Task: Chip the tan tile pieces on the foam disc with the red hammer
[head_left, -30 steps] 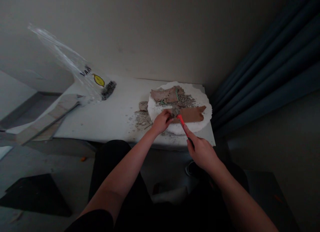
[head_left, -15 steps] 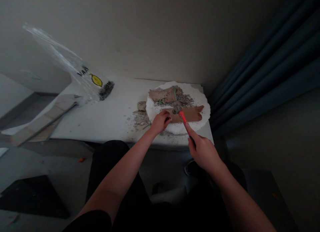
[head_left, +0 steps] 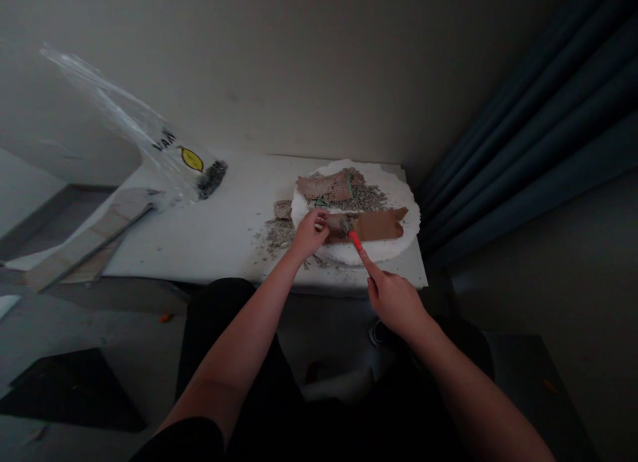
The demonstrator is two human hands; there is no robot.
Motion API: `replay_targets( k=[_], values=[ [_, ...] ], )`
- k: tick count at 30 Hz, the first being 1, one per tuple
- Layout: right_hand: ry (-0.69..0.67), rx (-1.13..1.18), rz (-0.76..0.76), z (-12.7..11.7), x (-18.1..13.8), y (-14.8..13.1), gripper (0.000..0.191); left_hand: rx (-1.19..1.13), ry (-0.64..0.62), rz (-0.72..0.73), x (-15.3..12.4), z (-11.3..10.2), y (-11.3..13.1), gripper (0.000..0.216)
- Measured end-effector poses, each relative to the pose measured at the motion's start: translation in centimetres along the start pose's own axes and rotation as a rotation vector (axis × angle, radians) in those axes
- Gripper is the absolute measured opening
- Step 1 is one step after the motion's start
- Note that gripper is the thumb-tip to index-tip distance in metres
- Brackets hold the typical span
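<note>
A round white foam block lies on the white table, covered with broken brown tile pieces and grey rubble. My right hand is closed round a small hammer with a red handle, index finger laid along it; its head rests on a long brown tile piece. My left hand is closed on the left end of that piece, fingers curled over it at the foam's near-left edge.
A clear plastic bag with a yellow mark and dark debris lies at the table's left. Long tile strips lean off the left end. Rubble is scattered beside the foam. Dark blue curtains hang at right; a wall stands behind.
The hammer has come down and nearer, its head now against the long brown piece. My left hand shifted slightly left and up along that piece's end.
</note>
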State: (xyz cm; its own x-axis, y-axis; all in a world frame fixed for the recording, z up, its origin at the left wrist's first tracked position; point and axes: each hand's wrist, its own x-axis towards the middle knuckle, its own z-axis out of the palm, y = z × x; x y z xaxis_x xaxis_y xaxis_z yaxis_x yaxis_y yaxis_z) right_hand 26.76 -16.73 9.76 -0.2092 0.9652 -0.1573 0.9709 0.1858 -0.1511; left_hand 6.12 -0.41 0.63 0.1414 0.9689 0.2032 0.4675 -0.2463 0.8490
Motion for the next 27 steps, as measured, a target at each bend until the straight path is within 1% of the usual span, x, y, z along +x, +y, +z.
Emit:
replay_targets(
  k=[2, 5, 8, 11, 15, 17, 18, 22, 23, 25, 27],
  values=[
    [0.005, 0.014, -0.007, 0.1, 0.1, 0.1, 0.075, -0.012, 0.045, -0.021, 0.0, -0.4, 0.1, 0.036],
    [0.050, 0.029, -0.003, 0.0, 0.0, 0.1, 0.073, 0.014, 0.088, -0.030, -0.1, -1.0, -0.1, 0.037],
    [0.023, 0.010, -0.010, 0.0, -0.1, -0.1, 0.072, 0.068, 0.137, -0.059, -0.3, -1.7, -1.0, 0.036],
    [-0.023, 0.009, -0.039, 0.2, 0.0, -0.3, 0.072, 0.180, 0.185, -0.138, -0.6, -2.9, -2.2, 0.035],
    [0.039, 0.044, -0.001, 0.1, 0.3, 0.3, 0.072, 0.437, 0.176, -0.274, -1.4, -4.5, -3.7, 0.028],
    [0.073, 0.047, 0.032, 0.0, 0.5, 1.0, 0.072, 0.573, 0.126, -0.318, -2.1, -4.8, -4.2, 0.026],
    [0.080, 0.049, 0.043, 0.0, 0.7, 1.4, 0.072, 0.638, 0.075, -0.336, -2.4, -4.9, -4.4, 0.025],
    [0.071, 0.068, 0.082, 0.2, 1.3, 2.6, 0.070, 0.852, -0.240, -0.402, -3.6, -4.4, -5.3, 0.025],
    [0.070, 0.076, 0.089, 0.3, 1.4, 2.7, 0.069, 0.887, -0.292, -0.403, -3.7, -4.2, -5.5, 0.025],
    [0.071, 0.098, 0.093, 0.4, 1.6, 2.8, 0.069, 0.936, -0.329, -0.387, -3.9, -4.0, -5.8, 0.025],
    [0.070, 0.120, 0.087, 0.4, 1.7, 2.8, 0.069, 0.960, -0.321, -0.382, -3.9, -3.8, -6.1, 0.027]
  ],
)
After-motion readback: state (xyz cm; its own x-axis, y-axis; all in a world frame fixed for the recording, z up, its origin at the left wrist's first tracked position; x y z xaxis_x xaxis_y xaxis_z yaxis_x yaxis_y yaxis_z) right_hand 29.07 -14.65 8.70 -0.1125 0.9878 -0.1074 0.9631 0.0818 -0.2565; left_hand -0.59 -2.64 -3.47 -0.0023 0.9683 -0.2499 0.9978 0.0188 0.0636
